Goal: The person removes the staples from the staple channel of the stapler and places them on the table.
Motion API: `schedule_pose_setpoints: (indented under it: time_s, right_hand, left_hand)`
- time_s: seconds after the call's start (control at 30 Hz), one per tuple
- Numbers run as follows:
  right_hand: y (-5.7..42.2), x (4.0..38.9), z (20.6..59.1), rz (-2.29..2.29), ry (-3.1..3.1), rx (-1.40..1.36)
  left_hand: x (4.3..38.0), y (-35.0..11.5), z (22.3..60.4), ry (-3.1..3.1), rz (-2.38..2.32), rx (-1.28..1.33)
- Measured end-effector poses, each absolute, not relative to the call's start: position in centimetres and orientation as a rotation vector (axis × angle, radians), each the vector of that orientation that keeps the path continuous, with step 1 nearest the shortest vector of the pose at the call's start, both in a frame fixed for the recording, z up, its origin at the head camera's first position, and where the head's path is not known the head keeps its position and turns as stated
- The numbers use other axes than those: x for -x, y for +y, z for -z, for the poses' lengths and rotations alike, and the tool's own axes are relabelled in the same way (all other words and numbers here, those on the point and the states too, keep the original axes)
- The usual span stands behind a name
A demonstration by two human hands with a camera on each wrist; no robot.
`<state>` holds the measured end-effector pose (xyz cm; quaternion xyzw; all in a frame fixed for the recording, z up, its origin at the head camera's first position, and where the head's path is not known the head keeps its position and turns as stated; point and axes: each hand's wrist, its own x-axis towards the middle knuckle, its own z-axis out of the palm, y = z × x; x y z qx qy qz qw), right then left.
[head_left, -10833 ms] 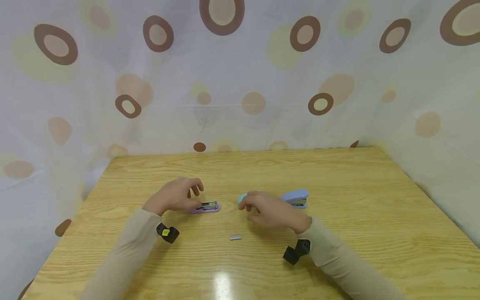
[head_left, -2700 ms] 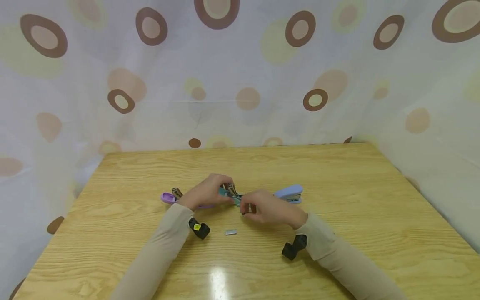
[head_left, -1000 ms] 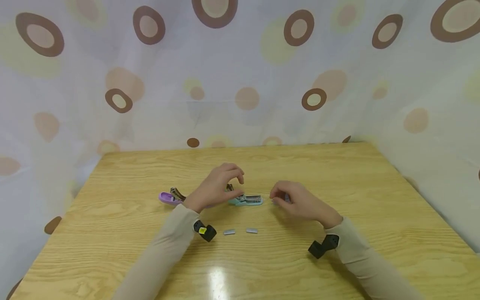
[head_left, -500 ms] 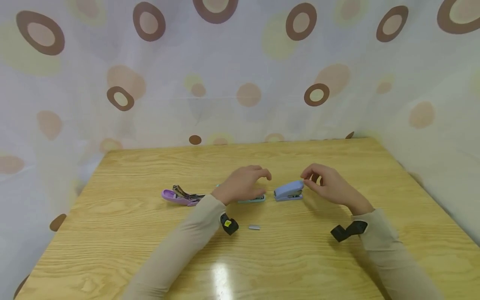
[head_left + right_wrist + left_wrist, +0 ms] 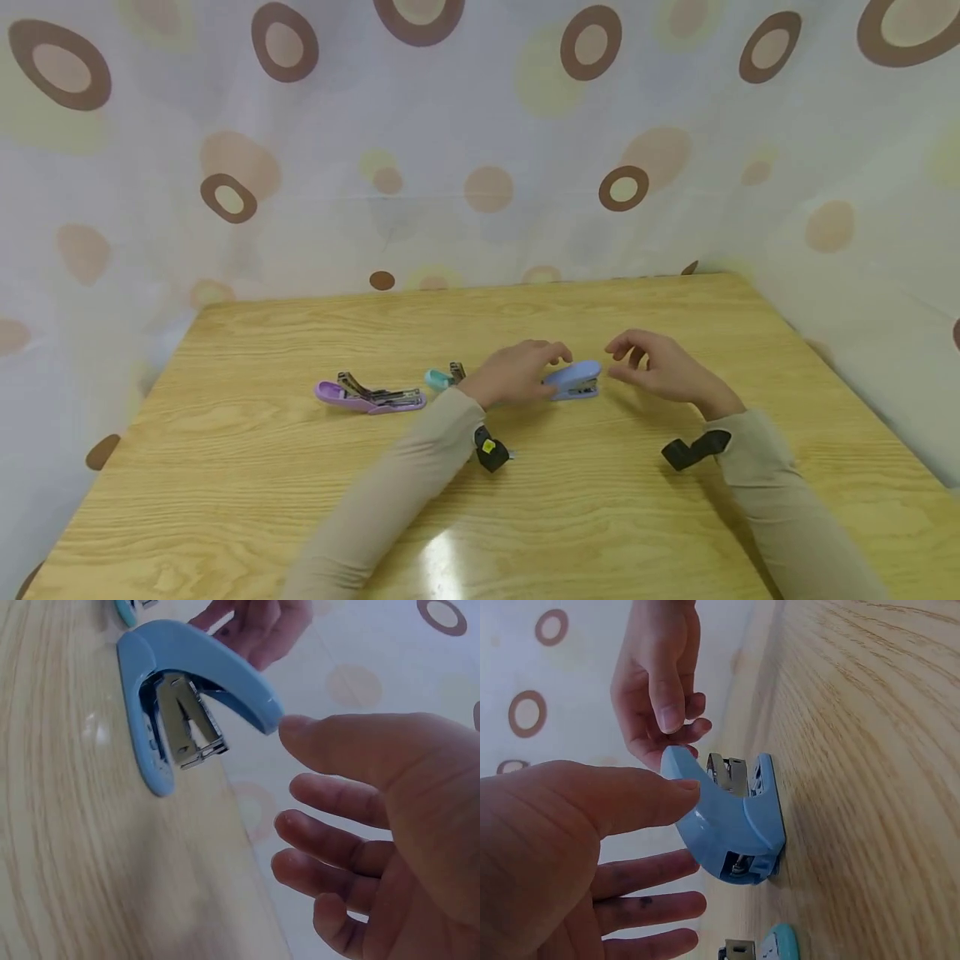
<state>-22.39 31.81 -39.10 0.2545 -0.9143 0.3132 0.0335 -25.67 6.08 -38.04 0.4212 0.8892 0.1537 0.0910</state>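
Observation:
A blue stapler [image 5: 573, 381] stands on the table between my hands, its cover lifted a little from its metal magazine [image 5: 187, 724]. My left hand [image 5: 517, 372] is at its rear end; the left thumb overlaps the cover in the left wrist view, and contact there is unclear. My right hand [image 5: 656, 367] hovers just off the front tip, its fingers loosely bent around nothing. To the left lies a purple stapler [image 5: 375, 402] with its cover swung right back. A teal stapler [image 5: 438, 380], also folded back, is partly covered by my left hand and sleeve.
The end of a small grey staple strip [image 5: 512, 455] peeks out beside the black left wrist camera [image 5: 491, 452]. All of it sits on a wooden table [image 5: 600, 517], with a patterned curtain [image 5: 487, 242] behind the far edge.
One second ago my right hand covered the blue stapler; it has moved right, off its front tip. My left hand has shifted right from the teal stapler to the blue one.

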Motion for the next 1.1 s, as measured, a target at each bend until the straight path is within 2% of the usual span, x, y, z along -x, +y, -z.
schedule_pose_setpoints:
  time_s: [0.5,0.73,1.1]
  right_hand:
    - [31.0,23.8,42.0,-1.093,-2.864,-0.840]
    - [31.2,23.4,43.3,-1.158,-2.801,-0.852]
    - [31.1,23.1,43.3,-1.154,-2.817,-0.819]
  left_hand:
    - [25.6,7.9,38.5,2.622,-0.580,-1.333]
    - [25.2,8.6,39.1,2.607,-0.598,-1.390]
    - [25.1,8.6,39.5,2.628,-0.583,-1.426]
